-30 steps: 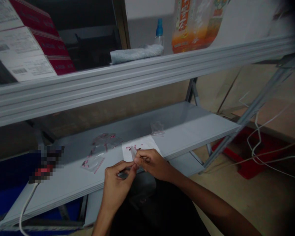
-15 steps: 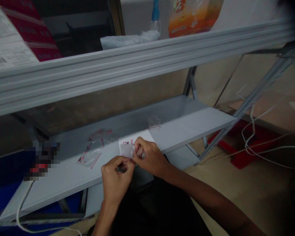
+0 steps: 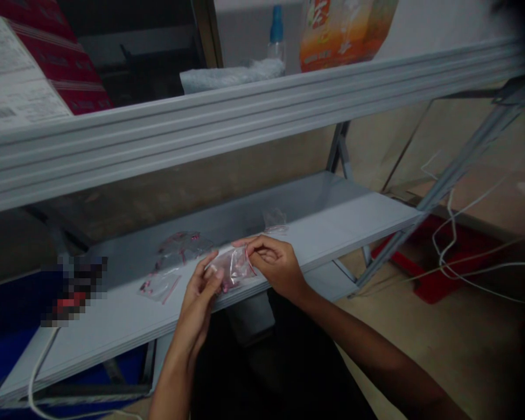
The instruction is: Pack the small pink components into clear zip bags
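Note:
A small clear zip bag point(image 3: 237, 265) with a red strip along its right end is stretched between my two hands, above the front edge of the lower shelf. My right hand point(image 3: 273, 262) pinches it near the red strip. At its left end my left hand point(image 3: 199, 291) grips it, thumb on the near side and fingers behind. Small pink pieces show at or in the bag's lower part; their kind is too small to tell. Left of my hands lies another zip bag point(image 3: 160, 286) with pink pieces, next to a pile of similar bags point(image 3: 181, 246).
Flat clear bags point(image 3: 275, 220) lie behind my right hand on the lower shelf point(image 3: 332, 216). A blurred-out object point(image 3: 76, 289) with a white cable stands at the left end. The upper shelf point(image 3: 245, 116) holds boxes point(image 3: 30, 64), an orange pack point(image 3: 345, 41) and a blue-capped bottle point(image 3: 277, 35).
My hands have moved apart from close together, and the bag is now spread flat between them. My left hand has opened out from a tight pinch and turned upward. The bags on the shelf are unchanged.

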### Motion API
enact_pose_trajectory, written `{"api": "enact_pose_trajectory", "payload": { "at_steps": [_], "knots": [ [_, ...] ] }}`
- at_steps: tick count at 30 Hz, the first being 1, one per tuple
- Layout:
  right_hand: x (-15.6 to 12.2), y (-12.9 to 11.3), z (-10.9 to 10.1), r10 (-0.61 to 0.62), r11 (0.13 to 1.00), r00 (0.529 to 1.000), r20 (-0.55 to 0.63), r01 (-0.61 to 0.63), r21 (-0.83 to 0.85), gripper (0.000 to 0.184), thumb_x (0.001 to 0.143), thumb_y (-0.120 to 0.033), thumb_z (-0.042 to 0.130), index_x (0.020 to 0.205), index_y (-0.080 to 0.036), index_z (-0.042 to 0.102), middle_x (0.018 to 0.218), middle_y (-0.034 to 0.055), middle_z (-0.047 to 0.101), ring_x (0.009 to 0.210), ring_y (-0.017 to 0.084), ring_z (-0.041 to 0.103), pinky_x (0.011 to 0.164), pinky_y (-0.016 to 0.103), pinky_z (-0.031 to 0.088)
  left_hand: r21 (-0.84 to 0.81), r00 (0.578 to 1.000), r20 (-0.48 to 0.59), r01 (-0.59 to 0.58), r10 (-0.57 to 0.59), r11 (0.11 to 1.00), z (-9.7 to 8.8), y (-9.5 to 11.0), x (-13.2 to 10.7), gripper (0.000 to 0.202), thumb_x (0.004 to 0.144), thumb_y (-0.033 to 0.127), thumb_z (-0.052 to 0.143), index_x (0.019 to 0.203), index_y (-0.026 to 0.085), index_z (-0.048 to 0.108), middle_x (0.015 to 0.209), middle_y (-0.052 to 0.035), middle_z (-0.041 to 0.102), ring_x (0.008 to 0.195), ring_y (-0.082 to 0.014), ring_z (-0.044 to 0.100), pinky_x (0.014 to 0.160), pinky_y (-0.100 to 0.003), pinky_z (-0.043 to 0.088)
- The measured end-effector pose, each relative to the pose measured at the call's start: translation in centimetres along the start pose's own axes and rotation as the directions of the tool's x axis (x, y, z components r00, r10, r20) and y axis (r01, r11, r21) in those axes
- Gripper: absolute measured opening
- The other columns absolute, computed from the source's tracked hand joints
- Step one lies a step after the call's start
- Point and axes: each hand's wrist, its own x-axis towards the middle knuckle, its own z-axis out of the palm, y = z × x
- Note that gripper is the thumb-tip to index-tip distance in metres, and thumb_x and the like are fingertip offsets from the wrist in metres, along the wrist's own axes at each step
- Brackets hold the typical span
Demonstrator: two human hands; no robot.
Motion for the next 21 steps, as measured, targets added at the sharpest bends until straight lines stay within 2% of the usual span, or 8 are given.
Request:
{"api": "enact_pose_trajectory", "payload": {
  "at_steps": [2,3,7,10,13,17,19,21],
  "knots": [
    [0.5,0.7,-0.2,-0.01,1.0,1.0,0.02,0.01,0.009,0.01,0.078,-0.017,0.058,0.072,-0.018,0.065,0.103,0.0079,0.072,0.082,0.016,0.068,0.066,0.026,0.055,-0.122,0.989,0.095,0.126,-0.114,0.985,-0.3,-0.1,0.4,0.055,0.078,0.035,0.073,0.128,0.019,0.056,0.09,-0.0054,0.07,0.074,-0.0178,0.068,0.068,-0.028,0.053],
    [0.7,1.1,-0.3,0.002,1.0,0.999,0.041,-0.002,0.013,0.011,0.079,-0.019,0.058,0.073,-0.018,0.067,0.106,0.0084,0.072,0.084,0.017,0.068,0.068,0.027,0.056,-0.159,0.986,0.102,0.146,-0.131,0.976,-0.5,-0.2,0.6,0.056,0.077,0.032,0.075,0.128,0.019,0.055,0.086,-0.0039,0.069,0.069,-0.0158,0.067,0.065,-0.026,0.053],
    [1.3,2.4,-0.7,0.131,0.985,0.975,0.181,-0.149,0.086,0.015,0.08,-0.027,0.06,0.078,-0.016,0.071,0.11,0.0085,0.068,0.071,0.014,0.066,0.059,0.029,0.058,-0.142,0.998,-0.062,0.019,-0.028,0.99,-1.1,-0.7,1.8,0.056,0.071,0.027,0.08,0.121,0.017,0.056,0.079,-0.0004,0.068,0.06,-0.0106,0.064,0.057,-0.02,0.049],
    [1.8,3.1,-0.8,0.175,0.977,0.949,0.263,-0.199,0.071,0.022,0.081,-0.036,0.064,0.083,-0.015,0.071,0.093,0.0074,0.066,0.069,0.015,0.064,0.046,0.023,0.053,-0.072,0.991,-0.124,-0.06,0.051,0.996,-1.8,-1.5,3.0,0.055,0.07,0.028,0.08,0.117,0.018,0.055,0.079,-0.0003,0.068,0.061,-0.0114,0.064,0.052,-0.019,0.047],
    [2.5,4.3,-1.1,0.166,0.986,0.956,0.243,-0.157,-0.055,0.026,0.081,-0.04,0.068,0.078,-0.014,0.068,0.081,0.0045,0.065,0.058,0.01,0.059,0.041,0.018,0.045,-0.004,0.982,-0.156,-0.106,0.104,0.994,-2.5,-2.5,4.3,0.052,0.069,0.029,0.081,0.113,0.018,0.056,0.082,-0.0008,0.069,0.063,-0.0111,0.063,0.052,-0.018,0.047],
    [3.6,6.5,-1.8,0.138,0.98,0.978,0.156,-0.112,-0.167,0.025,0.081,-0.038,0.068,0.072,-0.014,0.065,0.077,0.0035,0.066,0.054,0.008,0.057,0.048,0.02,0.048,0.121,0.958,-0.216,-0.165,0.188,0.979,-3.2,-3.7,5.8,0.04,0.072,0.03,0.078,0.106,0.017,0.06,0.085,-0.0026,0.07,0.073,-0.0135,0.065,0.06,-0.021,0.051],
    [4.0,7.5,-2.0,0.147,0.98,0.982,0.121,-0.128,-0.152,0.023,0.079,-0.037,0.07,0.078,-0.016,0.062,0.078,0.0026,0.066,0.053,0.009,0.059,0.045,0.019,0.047,0.178,0.948,-0.226,-0.188,0.226,0.966,-3.3,-4.1,6.5,0.035,0.073,0.03,0.077,0.102,0.016,0.063,0.086,-0.0038,0.071,0.079,-0.0147,0.066,0.067,-0.023,0.051],
    [4.2,8.3,-2.1,0.173,0.982,0.98,0.1,-0.164,-0.091,0.031,0.075,-0.037,0.074,0.092,-0.019,0.056,0.084,0.0014,0.065,0.052,0.009,0.06,0.04,0.018,0.045,0.222,0.938,-0.234,-0.204,0.255,0.954,-3.2,-4.4,7.1,0.033,0.073,0.031,0.077,0.099,0.015,0.064,0.086,-0.0048,0.071,0.081,-0.0156,0.067,0.071,-0.024,0.051]
  ]
}}
